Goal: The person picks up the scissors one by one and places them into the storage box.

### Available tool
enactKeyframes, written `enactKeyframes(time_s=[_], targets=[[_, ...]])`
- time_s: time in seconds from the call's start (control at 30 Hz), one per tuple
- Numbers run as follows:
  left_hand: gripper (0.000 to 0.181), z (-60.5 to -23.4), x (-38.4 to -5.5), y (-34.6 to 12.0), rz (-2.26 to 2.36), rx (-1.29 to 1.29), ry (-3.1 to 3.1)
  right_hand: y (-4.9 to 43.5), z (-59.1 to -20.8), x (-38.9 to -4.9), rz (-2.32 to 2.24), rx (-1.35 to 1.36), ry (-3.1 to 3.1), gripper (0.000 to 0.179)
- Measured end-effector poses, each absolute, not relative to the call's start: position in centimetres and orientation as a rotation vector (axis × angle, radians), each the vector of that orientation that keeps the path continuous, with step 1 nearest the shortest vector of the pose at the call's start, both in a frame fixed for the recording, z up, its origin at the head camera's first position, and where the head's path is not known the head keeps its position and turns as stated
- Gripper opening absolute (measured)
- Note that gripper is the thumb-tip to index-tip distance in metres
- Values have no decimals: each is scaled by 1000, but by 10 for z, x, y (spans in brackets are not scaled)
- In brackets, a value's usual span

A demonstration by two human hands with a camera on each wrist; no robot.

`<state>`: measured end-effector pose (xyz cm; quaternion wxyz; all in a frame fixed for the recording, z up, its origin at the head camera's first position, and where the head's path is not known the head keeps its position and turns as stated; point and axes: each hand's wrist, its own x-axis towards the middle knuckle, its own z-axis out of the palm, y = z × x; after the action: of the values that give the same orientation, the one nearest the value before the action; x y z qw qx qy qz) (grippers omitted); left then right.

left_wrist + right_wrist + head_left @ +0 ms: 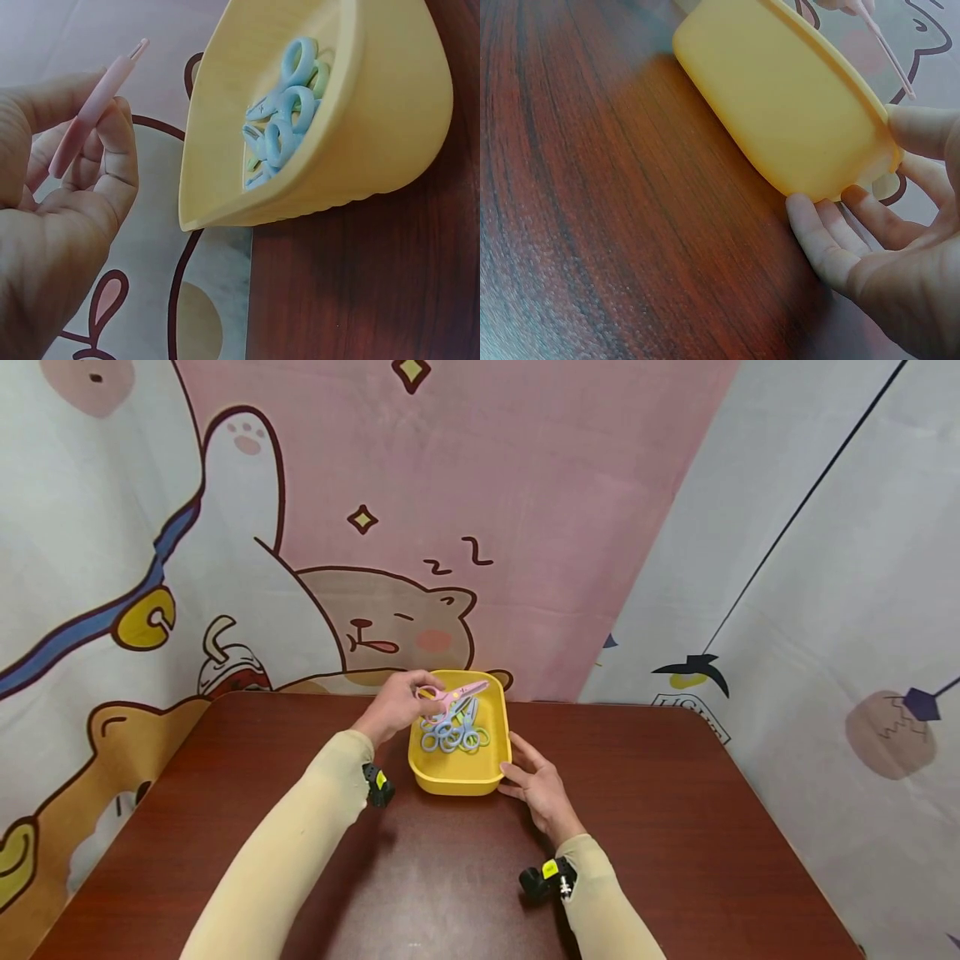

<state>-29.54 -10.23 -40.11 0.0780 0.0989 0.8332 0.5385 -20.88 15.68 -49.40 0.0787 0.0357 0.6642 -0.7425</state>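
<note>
My left hand (400,703) pinches a pair of pink scissors (467,692) by its handle, thumb on one side and fingers on the other. The scissors are held above a yellow plastic bin (456,783), blades pointing right. Inside the bin lie several light blue scissors (281,142) in a loose pile, with bits of green handle (483,737) among them. At the bin's near right side, my right hand (544,791) holds it, the thumb at the rim and the other fingers against the outer wall and lower edge (817,201).
The bin stands at the far edge of a dark red-brown wooden table (637,827). Right behind the table hangs a cloth backdrop (525,527) with cartoon animals. A small black camera is strapped to each wrist.
</note>
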Motion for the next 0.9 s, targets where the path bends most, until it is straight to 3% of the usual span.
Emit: enactKeyframes(time_s=[0.9], targets=[[34,-415,-302,-91,1609,182,2483,158,-496,-209,-2222,114,1974,63]])
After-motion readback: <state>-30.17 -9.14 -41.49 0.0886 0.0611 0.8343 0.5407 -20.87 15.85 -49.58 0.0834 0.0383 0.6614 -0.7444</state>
